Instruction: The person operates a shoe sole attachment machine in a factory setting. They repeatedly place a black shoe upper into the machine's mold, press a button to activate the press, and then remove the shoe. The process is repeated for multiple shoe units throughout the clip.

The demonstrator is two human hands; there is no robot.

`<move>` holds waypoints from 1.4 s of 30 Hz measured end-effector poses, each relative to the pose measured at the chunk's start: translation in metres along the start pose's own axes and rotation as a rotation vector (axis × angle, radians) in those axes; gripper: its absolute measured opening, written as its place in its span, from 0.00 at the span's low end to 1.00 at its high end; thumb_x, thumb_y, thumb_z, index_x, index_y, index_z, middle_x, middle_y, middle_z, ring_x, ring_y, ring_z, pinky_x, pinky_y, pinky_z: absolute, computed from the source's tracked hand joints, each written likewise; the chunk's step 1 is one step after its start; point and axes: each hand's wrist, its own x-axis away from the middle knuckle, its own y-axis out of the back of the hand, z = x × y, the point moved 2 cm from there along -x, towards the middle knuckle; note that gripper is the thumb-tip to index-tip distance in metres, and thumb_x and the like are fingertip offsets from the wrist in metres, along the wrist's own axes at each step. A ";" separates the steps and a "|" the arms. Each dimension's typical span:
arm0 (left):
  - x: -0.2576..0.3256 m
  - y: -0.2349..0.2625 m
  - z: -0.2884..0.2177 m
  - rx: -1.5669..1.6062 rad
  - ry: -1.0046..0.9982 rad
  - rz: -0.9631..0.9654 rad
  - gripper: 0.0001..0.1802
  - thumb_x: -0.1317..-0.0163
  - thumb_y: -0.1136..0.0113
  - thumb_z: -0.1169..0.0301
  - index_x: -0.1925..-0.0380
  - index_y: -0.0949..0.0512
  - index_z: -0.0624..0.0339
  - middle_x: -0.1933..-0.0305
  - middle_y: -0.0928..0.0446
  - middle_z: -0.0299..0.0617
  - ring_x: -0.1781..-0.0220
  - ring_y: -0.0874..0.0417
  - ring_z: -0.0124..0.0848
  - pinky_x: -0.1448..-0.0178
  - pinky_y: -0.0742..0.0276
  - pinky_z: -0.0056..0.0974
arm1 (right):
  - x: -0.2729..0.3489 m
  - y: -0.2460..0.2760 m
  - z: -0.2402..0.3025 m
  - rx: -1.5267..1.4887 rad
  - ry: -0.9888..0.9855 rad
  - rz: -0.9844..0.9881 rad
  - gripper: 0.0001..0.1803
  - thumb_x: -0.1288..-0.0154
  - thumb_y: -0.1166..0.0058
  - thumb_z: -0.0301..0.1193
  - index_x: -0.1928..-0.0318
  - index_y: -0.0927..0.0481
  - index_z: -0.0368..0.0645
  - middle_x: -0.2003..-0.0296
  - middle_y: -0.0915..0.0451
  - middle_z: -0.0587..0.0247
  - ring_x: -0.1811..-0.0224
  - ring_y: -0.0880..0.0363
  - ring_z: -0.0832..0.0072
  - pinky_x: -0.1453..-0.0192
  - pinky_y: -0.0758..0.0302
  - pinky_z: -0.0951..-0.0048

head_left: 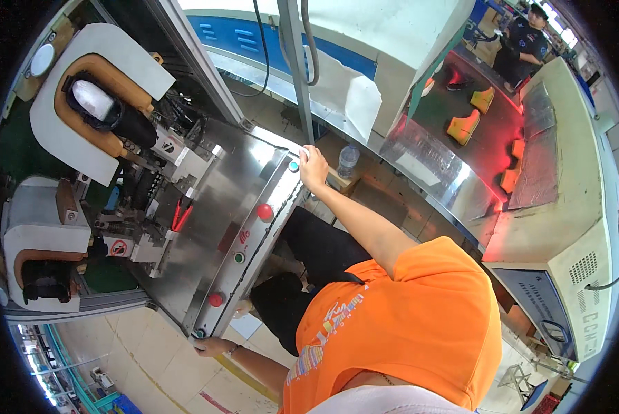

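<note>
My right hand [314, 168] rests on the far end of a metal control panel [253, 234], fingers laid over its edge beside a blue-green button [293, 166]. At the panel's near end, my left hand [214, 346] touches the corner next to another button [199, 334], its fingers partly hidden. Neither hand appears to hold anything. Beyond the panel, a dark shoe upper [109, 117] with a pale toe sits in a brown padded clamp [66, 110] on the machine. A second dark shoe piece [47, 281] is in the lower clamp.
Red-handled pliers [181, 214] lie on the machine's metal top. Red knobs [264, 212] stick up from the panel. To the right, a red-lit conveyor [447, 103] carries several yellow and orange shoe pieces [463, 127]. A plastic bottle [348, 160] stands low nearby. Another person [527, 45] is farther back.
</note>
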 end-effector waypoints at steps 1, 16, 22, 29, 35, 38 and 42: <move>-0.003 -0.002 0.005 0.005 -0.011 -0.001 0.22 0.46 0.44 0.60 0.59 0.30 0.68 0.59 0.27 0.52 0.62 0.25 0.40 0.59 0.28 0.39 | 0.000 0.000 -0.001 0.004 -0.001 -0.003 0.12 0.42 0.55 0.37 0.62 0.26 0.44 0.64 0.24 0.55 0.61 0.27 0.57 0.58 0.31 0.61; 0.002 -0.001 -0.006 0.036 0.049 0.003 0.23 0.47 0.40 0.63 0.59 0.31 0.71 0.60 0.27 0.54 0.61 0.24 0.39 0.59 0.25 0.39 | 0.001 0.000 -0.002 -0.001 -0.020 0.011 0.13 0.41 0.55 0.38 0.61 0.26 0.44 0.64 0.25 0.57 0.60 0.27 0.59 0.57 0.32 0.61; 0.006 0.000 -0.014 0.097 0.076 0.018 0.22 0.48 0.39 0.64 0.59 0.30 0.70 0.60 0.26 0.53 0.61 0.24 0.37 0.59 0.25 0.39 | 0.001 0.002 -0.002 -0.008 -0.020 0.039 0.13 0.42 0.55 0.38 0.60 0.27 0.45 0.62 0.25 0.57 0.59 0.28 0.59 0.55 0.33 0.62; -0.022 -0.005 0.017 0.017 0.000 0.049 0.24 0.48 0.41 0.60 0.58 0.30 0.69 0.60 0.26 0.53 0.61 0.23 0.39 0.59 0.25 0.39 | -0.001 0.004 -0.004 -0.048 -0.039 0.106 0.15 0.42 0.54 0.37 0.57 0.28 0.43 0.58 0.28 0.53 0.55 0.30 0.58 0.52 0.34 0.62; -0.026 -0.002 0.026 -0.118 0.049 0.084 0.25 0.48 0.39 0.60 0.59 0.29 0.71 0.61 0.26 0.53 0.63 0.23 0.38 0.60 0.26 0.38 | -0.012 0.066 -0.046 -0.051 0.237 0.153 0.19 0.46 0.49 0.35 0.54 0.30 0.41 0.50 0.35 0.45 0.48 0.37 0.52 0.44 0.39 0.59; -0.017 0.001 0.010 -0.181 -0.115 0.150 0.26 0.49 0.39 0.59 0.59 0.29 0.71 0.61 0.25 0.53 0.64 0.23 0.38 0.61 0.25 0.39 | -0.033 0.157 -0.100 0.116 0.262 0.007 0.20 0.54 0.49 0.25 0.56 0.29 0.42 0.51 0.34 0.45 0.46 0.37 0.51 0.43 0.39 0.60; -0.010 -0.003 -0.007 -0.097 0.083 0.068 0.27 0.51 0.38 0.57 0.61 0.27 0.70 0.63 0.25 0.53 0.64 0.23 0.38 0.62 0.25 0.39 | -0.062 0.288 -0.224 0.211 -0.102 -0.506 0.17 0.57 0.52 0.20 0.61 0.27 0.40 0.62 0.28 0.53 0.55 0.32 0.59 0.49 0.35 0.65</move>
